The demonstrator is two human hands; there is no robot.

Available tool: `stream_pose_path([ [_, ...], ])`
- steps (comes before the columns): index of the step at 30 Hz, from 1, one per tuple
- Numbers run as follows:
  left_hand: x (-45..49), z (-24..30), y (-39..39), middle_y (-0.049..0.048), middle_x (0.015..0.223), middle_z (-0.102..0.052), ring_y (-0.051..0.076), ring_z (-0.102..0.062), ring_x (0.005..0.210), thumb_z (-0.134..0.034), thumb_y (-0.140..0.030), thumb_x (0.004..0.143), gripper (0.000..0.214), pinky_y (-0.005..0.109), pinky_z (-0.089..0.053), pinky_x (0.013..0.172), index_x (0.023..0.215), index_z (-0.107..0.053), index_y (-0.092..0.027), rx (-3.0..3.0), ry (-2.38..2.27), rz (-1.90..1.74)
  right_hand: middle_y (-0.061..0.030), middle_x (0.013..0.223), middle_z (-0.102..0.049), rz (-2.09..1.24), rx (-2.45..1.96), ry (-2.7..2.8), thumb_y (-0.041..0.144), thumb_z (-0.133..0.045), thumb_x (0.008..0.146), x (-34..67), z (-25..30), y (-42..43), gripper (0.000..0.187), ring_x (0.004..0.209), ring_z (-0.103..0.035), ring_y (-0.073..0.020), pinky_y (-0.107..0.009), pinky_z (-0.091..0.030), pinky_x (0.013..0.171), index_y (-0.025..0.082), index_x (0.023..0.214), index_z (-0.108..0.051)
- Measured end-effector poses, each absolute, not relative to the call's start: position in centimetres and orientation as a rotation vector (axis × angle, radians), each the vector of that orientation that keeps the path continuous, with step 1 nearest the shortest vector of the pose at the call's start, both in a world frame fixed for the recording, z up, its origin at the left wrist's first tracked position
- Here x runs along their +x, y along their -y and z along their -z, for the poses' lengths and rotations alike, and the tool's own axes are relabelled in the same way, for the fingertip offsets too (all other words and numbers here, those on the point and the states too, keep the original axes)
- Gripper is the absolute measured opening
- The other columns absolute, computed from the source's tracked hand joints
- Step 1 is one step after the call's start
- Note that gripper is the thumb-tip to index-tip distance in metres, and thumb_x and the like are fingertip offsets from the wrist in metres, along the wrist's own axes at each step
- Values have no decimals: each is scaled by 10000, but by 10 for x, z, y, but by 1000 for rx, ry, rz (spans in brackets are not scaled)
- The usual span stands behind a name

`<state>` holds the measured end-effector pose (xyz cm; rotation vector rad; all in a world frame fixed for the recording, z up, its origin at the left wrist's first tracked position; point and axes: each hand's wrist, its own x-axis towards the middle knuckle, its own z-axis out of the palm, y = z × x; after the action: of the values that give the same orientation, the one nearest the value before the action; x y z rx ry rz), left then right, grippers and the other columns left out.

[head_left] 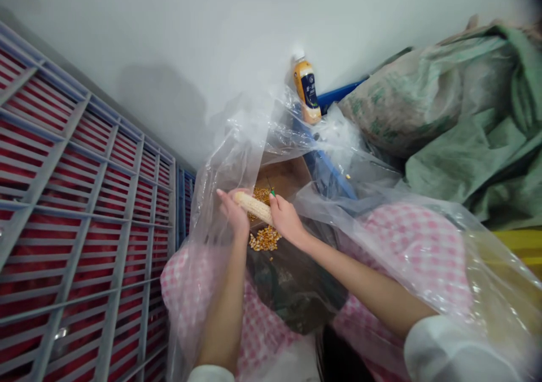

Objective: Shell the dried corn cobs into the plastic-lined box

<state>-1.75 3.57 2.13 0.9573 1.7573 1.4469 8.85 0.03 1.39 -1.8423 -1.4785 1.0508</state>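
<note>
My left hand [234, 212] is closed round the left end of a pale corn cob [255, 205], held level over my lap. My right hand [287, 219] grips the cob's right end, with a small green-tipped thing poking up by its fingers. Loose yellow kernels [265, 239] lie in a heap just below the cob, with more kernels [261, 194] in a brown cardboard box [284, 177] behind it. A clear plastic sheet [381, 224] drapes over my pink checked lap [417, 235] and around the box.
A grey rack with red slats [76, 201] fills the left side. An orange drink bottle [307, 88] stands against the white wall on a blue ledge [339, 95]. Green woven sacks [449, 111] pile up at right, something yellow [519, 243] below them.
</note>
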Motion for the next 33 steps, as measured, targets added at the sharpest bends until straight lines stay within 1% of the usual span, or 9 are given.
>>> stream_pose_path([
  [2, -23, -27, -38, 44, 588, -619, 127, -569, 525, -187, -548, 822, 595, 234, -443, 513, 689, -612, -153, 1065, -1763, -1369, -32, 564, -546, -1265, -1741, 1286, 417, -225, 883, 91, -8, -6, 393, 526, -526, -144, -246, -353, 513, 187, 652, -445],
  [5, -30, -30, -42, 59, 703, -658, 144, -602, 637, -327, -500, 817, 465, 244, -464, 595, 777, -622, -142, 1184, -1797, -1279, 18, 427, -448, -1662, -1558, 932, 432, -273, 870, 94, -5, -10, 357, 382, -457, -127, -243, -346, 424, 193, 653, -426],
  [9, -34, -33, -41, 78, 805, -673, 169, -625, 750, -326, -488, 825, 445, 279, -479, 688, 836, -613, -148, 1126, -1737, -1210, 21, 388, -448, -1983, -1395, 608, 405, -292, 868, 98, -10, -8, 335, 334, -439, -121, -222, -330, 356, 176, 687, -455],
  [13, -33, -48, -37, 85, 857, -668, 176, -627, 769, -329, -520, 811, 468, 278, -484, 658, 860, -624, -160, 1112, -1592, -996, 2, 368, -460, -2261, -1125, 464, 283, -233, 862, 101, -19, -7, 325, 319, -421, -107, -193, -311, 339, 162, 662, -458],
  [17, -40, -78, -43, 87, 821, -665, 166, -620, 683, -338, -549, 789, 499, 274, -470, 596, 883, -609, -141, 1164, -1393, -852, -21, 325, -429, -2344, -675, 452, 177, -137, 839, 105, -25, -5, 367, 368, -459, -125, -199, -365, 406, 173, 608, -422],
  [22, -66, -103, -68, 78, 783, -663, 164, -606, 661, -404, -553, 747, 470, 274, -446, 609, 872, -598, -144, 1384, -1477, -737, -1, 391, -458, -2462, -335, 434, 285, -155, 844, 110, -22, -6, 318, 337, -425, -121, -195, -327, 351, 184, 705, -423],
  [25, -80, -96, -73, 74, 779, -657, 172, -604, 676, -431, -537, 732, 442, 279, -446, 610, 863, -595, -148, 1464, -1560, -718, -2, 482, -510, -2477, -332, 430, 300, -210, 812, 110, -19, -9, 238, 332, -445, -120, -200, -321, 324, 187, 757, -412],
  [29, -83, -73, -64, 58, 781, -647, 199, -610, 727, -448, -560, 708, 461, 305, -472, 654, 875, -585, -153, 1421, -1496, -775, -1, 454, -469, -2487, -407, 464, 290, -185, 805, 105, -25, -13, 249, 331, -459, -129, -213, -349, 324, 182, 720, -392],
  [33, -80, -58, -64, 32, 676, -642, 201, -600, 644, -532, -649, 573, 548, 317, -473, 617, 822, -589, -164, 1423, -1437, -767, -26, 467, -492, -2399, -542, 477, 259, -154, 813, 107, -37, -20, 297, 367, -486, -136, -234, -394, 352, 163, 739, -426],
])
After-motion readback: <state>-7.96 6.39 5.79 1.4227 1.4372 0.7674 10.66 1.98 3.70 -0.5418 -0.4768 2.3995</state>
